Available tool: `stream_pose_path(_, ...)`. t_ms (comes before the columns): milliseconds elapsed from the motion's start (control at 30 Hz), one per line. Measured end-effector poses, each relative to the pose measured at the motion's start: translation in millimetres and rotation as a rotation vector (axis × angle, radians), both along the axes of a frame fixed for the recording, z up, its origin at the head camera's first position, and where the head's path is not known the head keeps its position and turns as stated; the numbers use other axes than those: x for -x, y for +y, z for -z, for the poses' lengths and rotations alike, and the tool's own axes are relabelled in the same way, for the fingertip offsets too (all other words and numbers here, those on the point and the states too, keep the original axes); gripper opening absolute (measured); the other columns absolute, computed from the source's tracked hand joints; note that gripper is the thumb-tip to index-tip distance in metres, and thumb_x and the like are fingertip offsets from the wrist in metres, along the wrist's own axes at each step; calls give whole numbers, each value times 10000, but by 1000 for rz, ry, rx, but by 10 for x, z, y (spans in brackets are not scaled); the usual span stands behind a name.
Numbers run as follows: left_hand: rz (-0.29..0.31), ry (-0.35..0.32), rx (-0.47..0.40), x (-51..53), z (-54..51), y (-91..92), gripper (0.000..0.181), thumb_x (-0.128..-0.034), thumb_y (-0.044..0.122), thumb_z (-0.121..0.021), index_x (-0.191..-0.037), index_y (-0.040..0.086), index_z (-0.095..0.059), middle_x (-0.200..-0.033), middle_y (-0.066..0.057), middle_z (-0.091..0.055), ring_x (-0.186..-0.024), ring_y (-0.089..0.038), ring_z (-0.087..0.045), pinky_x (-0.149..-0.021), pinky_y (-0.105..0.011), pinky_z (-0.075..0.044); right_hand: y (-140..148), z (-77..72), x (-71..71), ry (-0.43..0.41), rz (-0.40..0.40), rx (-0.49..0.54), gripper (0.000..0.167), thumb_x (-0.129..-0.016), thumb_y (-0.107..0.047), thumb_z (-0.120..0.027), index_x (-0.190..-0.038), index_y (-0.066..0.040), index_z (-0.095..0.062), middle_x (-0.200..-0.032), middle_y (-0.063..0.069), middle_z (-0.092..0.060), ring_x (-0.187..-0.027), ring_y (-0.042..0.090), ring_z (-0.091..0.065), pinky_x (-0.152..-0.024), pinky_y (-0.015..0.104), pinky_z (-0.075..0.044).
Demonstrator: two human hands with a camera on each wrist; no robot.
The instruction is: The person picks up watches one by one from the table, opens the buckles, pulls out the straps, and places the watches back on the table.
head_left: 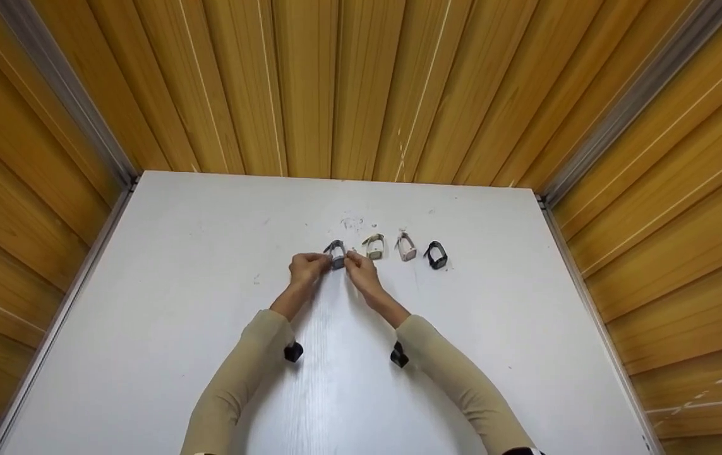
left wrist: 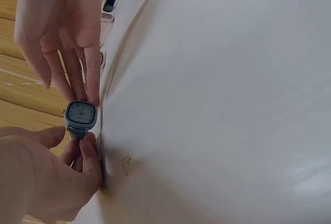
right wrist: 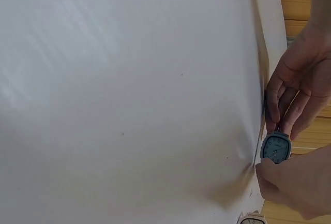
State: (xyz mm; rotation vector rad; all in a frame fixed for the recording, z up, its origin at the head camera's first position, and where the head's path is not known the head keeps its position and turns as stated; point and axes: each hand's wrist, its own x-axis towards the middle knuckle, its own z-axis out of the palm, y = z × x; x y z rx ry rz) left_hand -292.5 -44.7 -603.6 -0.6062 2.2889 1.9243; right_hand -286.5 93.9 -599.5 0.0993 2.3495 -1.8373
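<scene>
A: Where do we find the blue watch [left wrist: 81,114]?

B: Between the two hands, at the left end of a line of four watches on the white worktop [head_left: 146,303]; whether it touches the surface, we cannot tell

A: And how do we see the hands?

B: The left hand [head_left: 306,268] is nearly closed, thumb and fingers pinching the watch at one end, by the strap [left wrist: 77,132]. The right hand [head_left: 361,272] is drawn in at the fingertips, which hold the opposite edge

A: Which way does the watch face?

B: Its dial [right wrist: 275,150] is turned toward the person, with the strap looped behind. We make out numerals in the right wrist view, though they are too small for us to read the time

A: What do we have beside it?

B: Near the right hand comes a pale green watch [head_left: 374,248], then a pink watch [head_left: 406,247], then a black watch [head_left: 436,255], each apart from the next. We also see dark scuffs [head_left: 352,223] on the surface beyond the line, beige sleeves [head_left: 225,392] on both arms, and wood-look panels [head_left: 361,88] rising past the far edge
</scene>
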Motion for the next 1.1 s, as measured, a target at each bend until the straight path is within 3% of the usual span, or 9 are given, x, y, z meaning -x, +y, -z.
stream_pose_path(100, -25, 22, -91, -10, -39, -6, 246, -893, 105, -768, -1054, -81, -759, -968, -172, -787, -909, -228, -746, -818, -274, -611, 6, -33, 0, -1, 21, 6, 444, -1012, -77, -498, -1403, 131, -521, -1455, 269, -556, -1248, 270, -604, -981, 247, -527)
stream_pose_path(200, -29, 36, -155, -19, -97, -1, 230, -877, 77, -778, -1044, -80, -761, -908, -145, -789, -882, -246, -760, -815, -309, -625, 21, -72, -2, 2, 52, 27, 429, -1000, -69, -513, -1392, 101, -554, -1427, 249, -591, -1197, 249, -629, -905, 210, -530)
stream_pose_path(400, -3, 78, -157, -24, -150, 57, 186, -853, 72, -795, -1005, -35, -786, -958, -135, -789, -958, -285, -749, -877, -383, -607, 59, -133, -2, 46, 114, 86, 368, -1028, -72, -541, -1369, 62, -581, -1398, 240, -601, -1255, 343, -632, -980, 271, -571)
stream_pose_path(600, 4, 155, -294, -13, -145, 176, 263, -822, -49, -793, -1072, -108, -736, -971, -168, -789, -797, -121, -731, -962, -468, -591, 139, -173, -23, 82, 191, 98, 353, -1031, -65, -555, -1363, 52, -594, -1372, 255, -617, -1194, 329, -663, -965, 288, -583)
stream_pose_path(667, 10, 168, -344, -19, -154, 199, 309, -823, -76, -783, -1118, -131, -707, -998, -198, -781, -782, -89, -716, -976, -467, -585, 176, -172, -32, 89, 199, 103, 347, -1028, -62, -566, -1354, 50, -605, -1353, 268, -623, -1135, 287, -678, -945, 265, -587)
stream_pose_path(767, 46, 202, -382, -43, -157, 212, 338, -828, -105, -765, -1154, -146, -686, -1054, -252, -760, -811, -93, -726, -908, -351, -617, 223, -226, -86, 104, 194, 107, 353, -1027, -66, -581, -1352, 71, -601, -1327, 281, -625, -1115, 284, -677, -942, 267, -592)
stream_pose_path(900, 107, 256, -339, -75, -163, 226, 319, -820, -127, -756, -1134, -132, -703, -1093, -268, -747, -842, -91, -723, -787, -207, -608, 279, -233, -118, 144, 188, 108, 365, -1032, -100, -597, -1347, 84, -600, -1279, 282, -647, -1080, 293, -690, -917, 284, -606)
stream_pose_path(1100, 197, 309, -193, -124, -157, 235, 314, -816, -44, -794, -1120, -82, -724, -1026, -194, -771, -839, -87, -692, -755, -169, -561, 365, -186, -132, 204, 161, 121, 340, -1044, -127, -588, -1327, 57, -628, -1244, 309, -645, -994, 172, -673, -877, 267, -610)
